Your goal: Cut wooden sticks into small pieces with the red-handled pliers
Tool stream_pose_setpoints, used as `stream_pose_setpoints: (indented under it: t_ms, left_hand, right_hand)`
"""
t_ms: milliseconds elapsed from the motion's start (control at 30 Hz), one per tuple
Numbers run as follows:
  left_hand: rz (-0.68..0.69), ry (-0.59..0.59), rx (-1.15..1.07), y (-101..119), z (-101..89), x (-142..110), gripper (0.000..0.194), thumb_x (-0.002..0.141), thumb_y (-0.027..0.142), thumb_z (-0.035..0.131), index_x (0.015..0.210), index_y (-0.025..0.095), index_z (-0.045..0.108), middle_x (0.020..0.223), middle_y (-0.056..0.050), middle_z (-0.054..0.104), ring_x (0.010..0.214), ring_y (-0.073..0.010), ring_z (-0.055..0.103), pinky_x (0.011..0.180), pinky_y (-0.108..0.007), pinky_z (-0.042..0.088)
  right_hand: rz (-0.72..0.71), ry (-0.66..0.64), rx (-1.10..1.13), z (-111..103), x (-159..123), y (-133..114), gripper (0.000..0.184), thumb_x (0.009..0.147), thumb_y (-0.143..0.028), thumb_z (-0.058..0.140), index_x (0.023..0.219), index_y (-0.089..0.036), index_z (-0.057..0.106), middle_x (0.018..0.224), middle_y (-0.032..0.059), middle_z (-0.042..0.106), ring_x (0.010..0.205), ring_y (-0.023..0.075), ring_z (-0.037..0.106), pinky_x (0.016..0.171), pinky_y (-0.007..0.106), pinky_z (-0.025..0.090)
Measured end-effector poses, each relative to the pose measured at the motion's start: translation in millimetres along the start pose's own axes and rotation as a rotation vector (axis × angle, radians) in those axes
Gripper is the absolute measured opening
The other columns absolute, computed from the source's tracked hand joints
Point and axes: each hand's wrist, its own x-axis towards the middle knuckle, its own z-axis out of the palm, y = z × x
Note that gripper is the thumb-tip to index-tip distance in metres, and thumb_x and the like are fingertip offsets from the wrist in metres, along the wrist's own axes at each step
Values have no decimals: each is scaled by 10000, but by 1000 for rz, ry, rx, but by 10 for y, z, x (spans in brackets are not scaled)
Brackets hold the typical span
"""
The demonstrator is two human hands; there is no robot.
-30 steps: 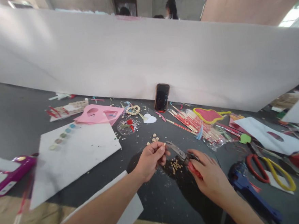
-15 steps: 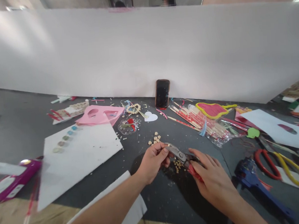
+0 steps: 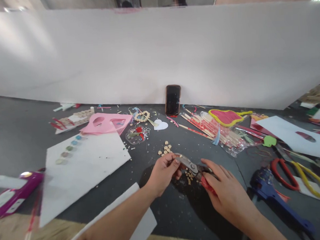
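Observation:
In the middle of the dark table, my right hand is wrapped round the red handles of a pair of pliers, whose jaws point left. My left hand pinches something small at the jaw tips; the fingers mostly hide it, so its kind cannot be made out. Just beyond my left hand lies a small heap of pale flower-shaped pieces. Under the pliers are scattered tiny tan bits.
A phone leans against a white board at the back. Scissors and a blue glue gun lie right. Bundled sticks are behind my right hand. White sheets, pink paper and a purple tool lie left.
The view has shifted very slightly. Both hands and the pliers hold almost the same position.

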Motion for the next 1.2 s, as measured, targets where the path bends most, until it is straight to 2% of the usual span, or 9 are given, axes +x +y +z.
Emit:
stream_pose_setpoints:
  t_ms: [700, 900, 1000, 1067, 1200]
  left_hand:
    - [31, -28, -2, -8, -8, -7, 239, 781, 379, 575, 756, 142, 560, 637, 5, 581, 459, -50, 464, 437, -164, 360]
    - [27, -15, 22, -3, -15, -13, 246, 784, 384, 567, 769, 139, 563, 644, 5, 578, 461, -50, 469, 437, -163, 370]
    - [21, -10, 36, 4, -13, -19, 249, 787, 380, 564, 765, 132, 558, 643, 4, 575, 457, -46, 469, 437, -161, 371]
    - [17, -19, 46, 6, -5, -26, 248, 793, 373, 558, 760, 127, 554, 634, 8, 567, 449, -42, 462, 434, -159, 368]
    - [24, -40, 61, 2, 18, -34, 239, 802, 357, 548, 747, 124, 550, 620, 16, 553, 442, -40, 454, 438, -164, 371]
  right_hand:
    - [1, -49, 50, 10, 7, -7, 202, 821, -170, 397, 929, -196, 566, 1247, 123, 478, 1024, 251, 495, 826, 420, 447]
    - [36, 6, 89, 49, 5, 15, 178, 815, -206, 430, 958, -195, 536, 1196, 125, 521, 1029, 236, 517, 842, 394, 449]
    - [95, 60, 116, 90, -5, 44, 352, 795, -227, 458, 1142, -168, 450, 1175, 135, 535, 1053, 233, 517, 851, 383, 450]
    - [105, 38, 95, 103, -15, 53, 494, 783, -219, 461, 1260, -143, 358, 1191, 138, 526, 1066, 238, 508, 865, 387, 441]
    - [88, -60, 69, 87, -26, 37, 501, 789, -226, 453, 1275, -144, 360, 1137, 123, 561, 989, 237, 533, 850, 397, 433]
